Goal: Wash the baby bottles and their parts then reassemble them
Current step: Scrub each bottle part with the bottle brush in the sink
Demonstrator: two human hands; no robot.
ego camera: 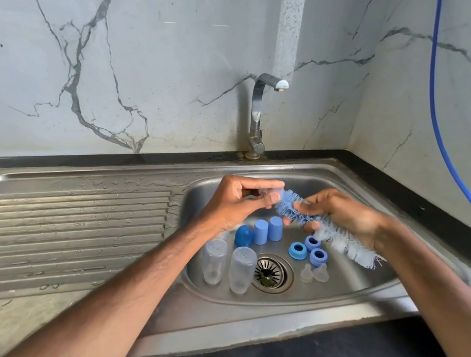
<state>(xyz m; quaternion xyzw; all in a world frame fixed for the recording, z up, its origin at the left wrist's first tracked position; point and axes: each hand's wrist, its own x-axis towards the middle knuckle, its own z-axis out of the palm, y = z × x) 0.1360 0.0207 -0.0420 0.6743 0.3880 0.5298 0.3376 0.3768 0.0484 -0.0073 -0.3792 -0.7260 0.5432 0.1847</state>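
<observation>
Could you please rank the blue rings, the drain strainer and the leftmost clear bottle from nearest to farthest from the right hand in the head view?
1. blue rings, just under the right hand, on the basin's right side.
2. drain strainer, in the middle of the basin.
3. leftmost clear bottle, at the basin's left edge.

Bright, even daylight fills the view and casts no hard shadows, so the marble wall (183,51) reads cool and flat. Soft glare streaks the wet ridges of the drainboard (70,222), and a highlight runs down the tap (255,110). Faint shade lies inside the sink (276,326) beneath the forearms. The wide lens bows the sink's front rim and stretches the corners. The centre is sharp, while the right hand (349,217) and the brush (334,233) it holds are smeared by motion blur.
</observation>
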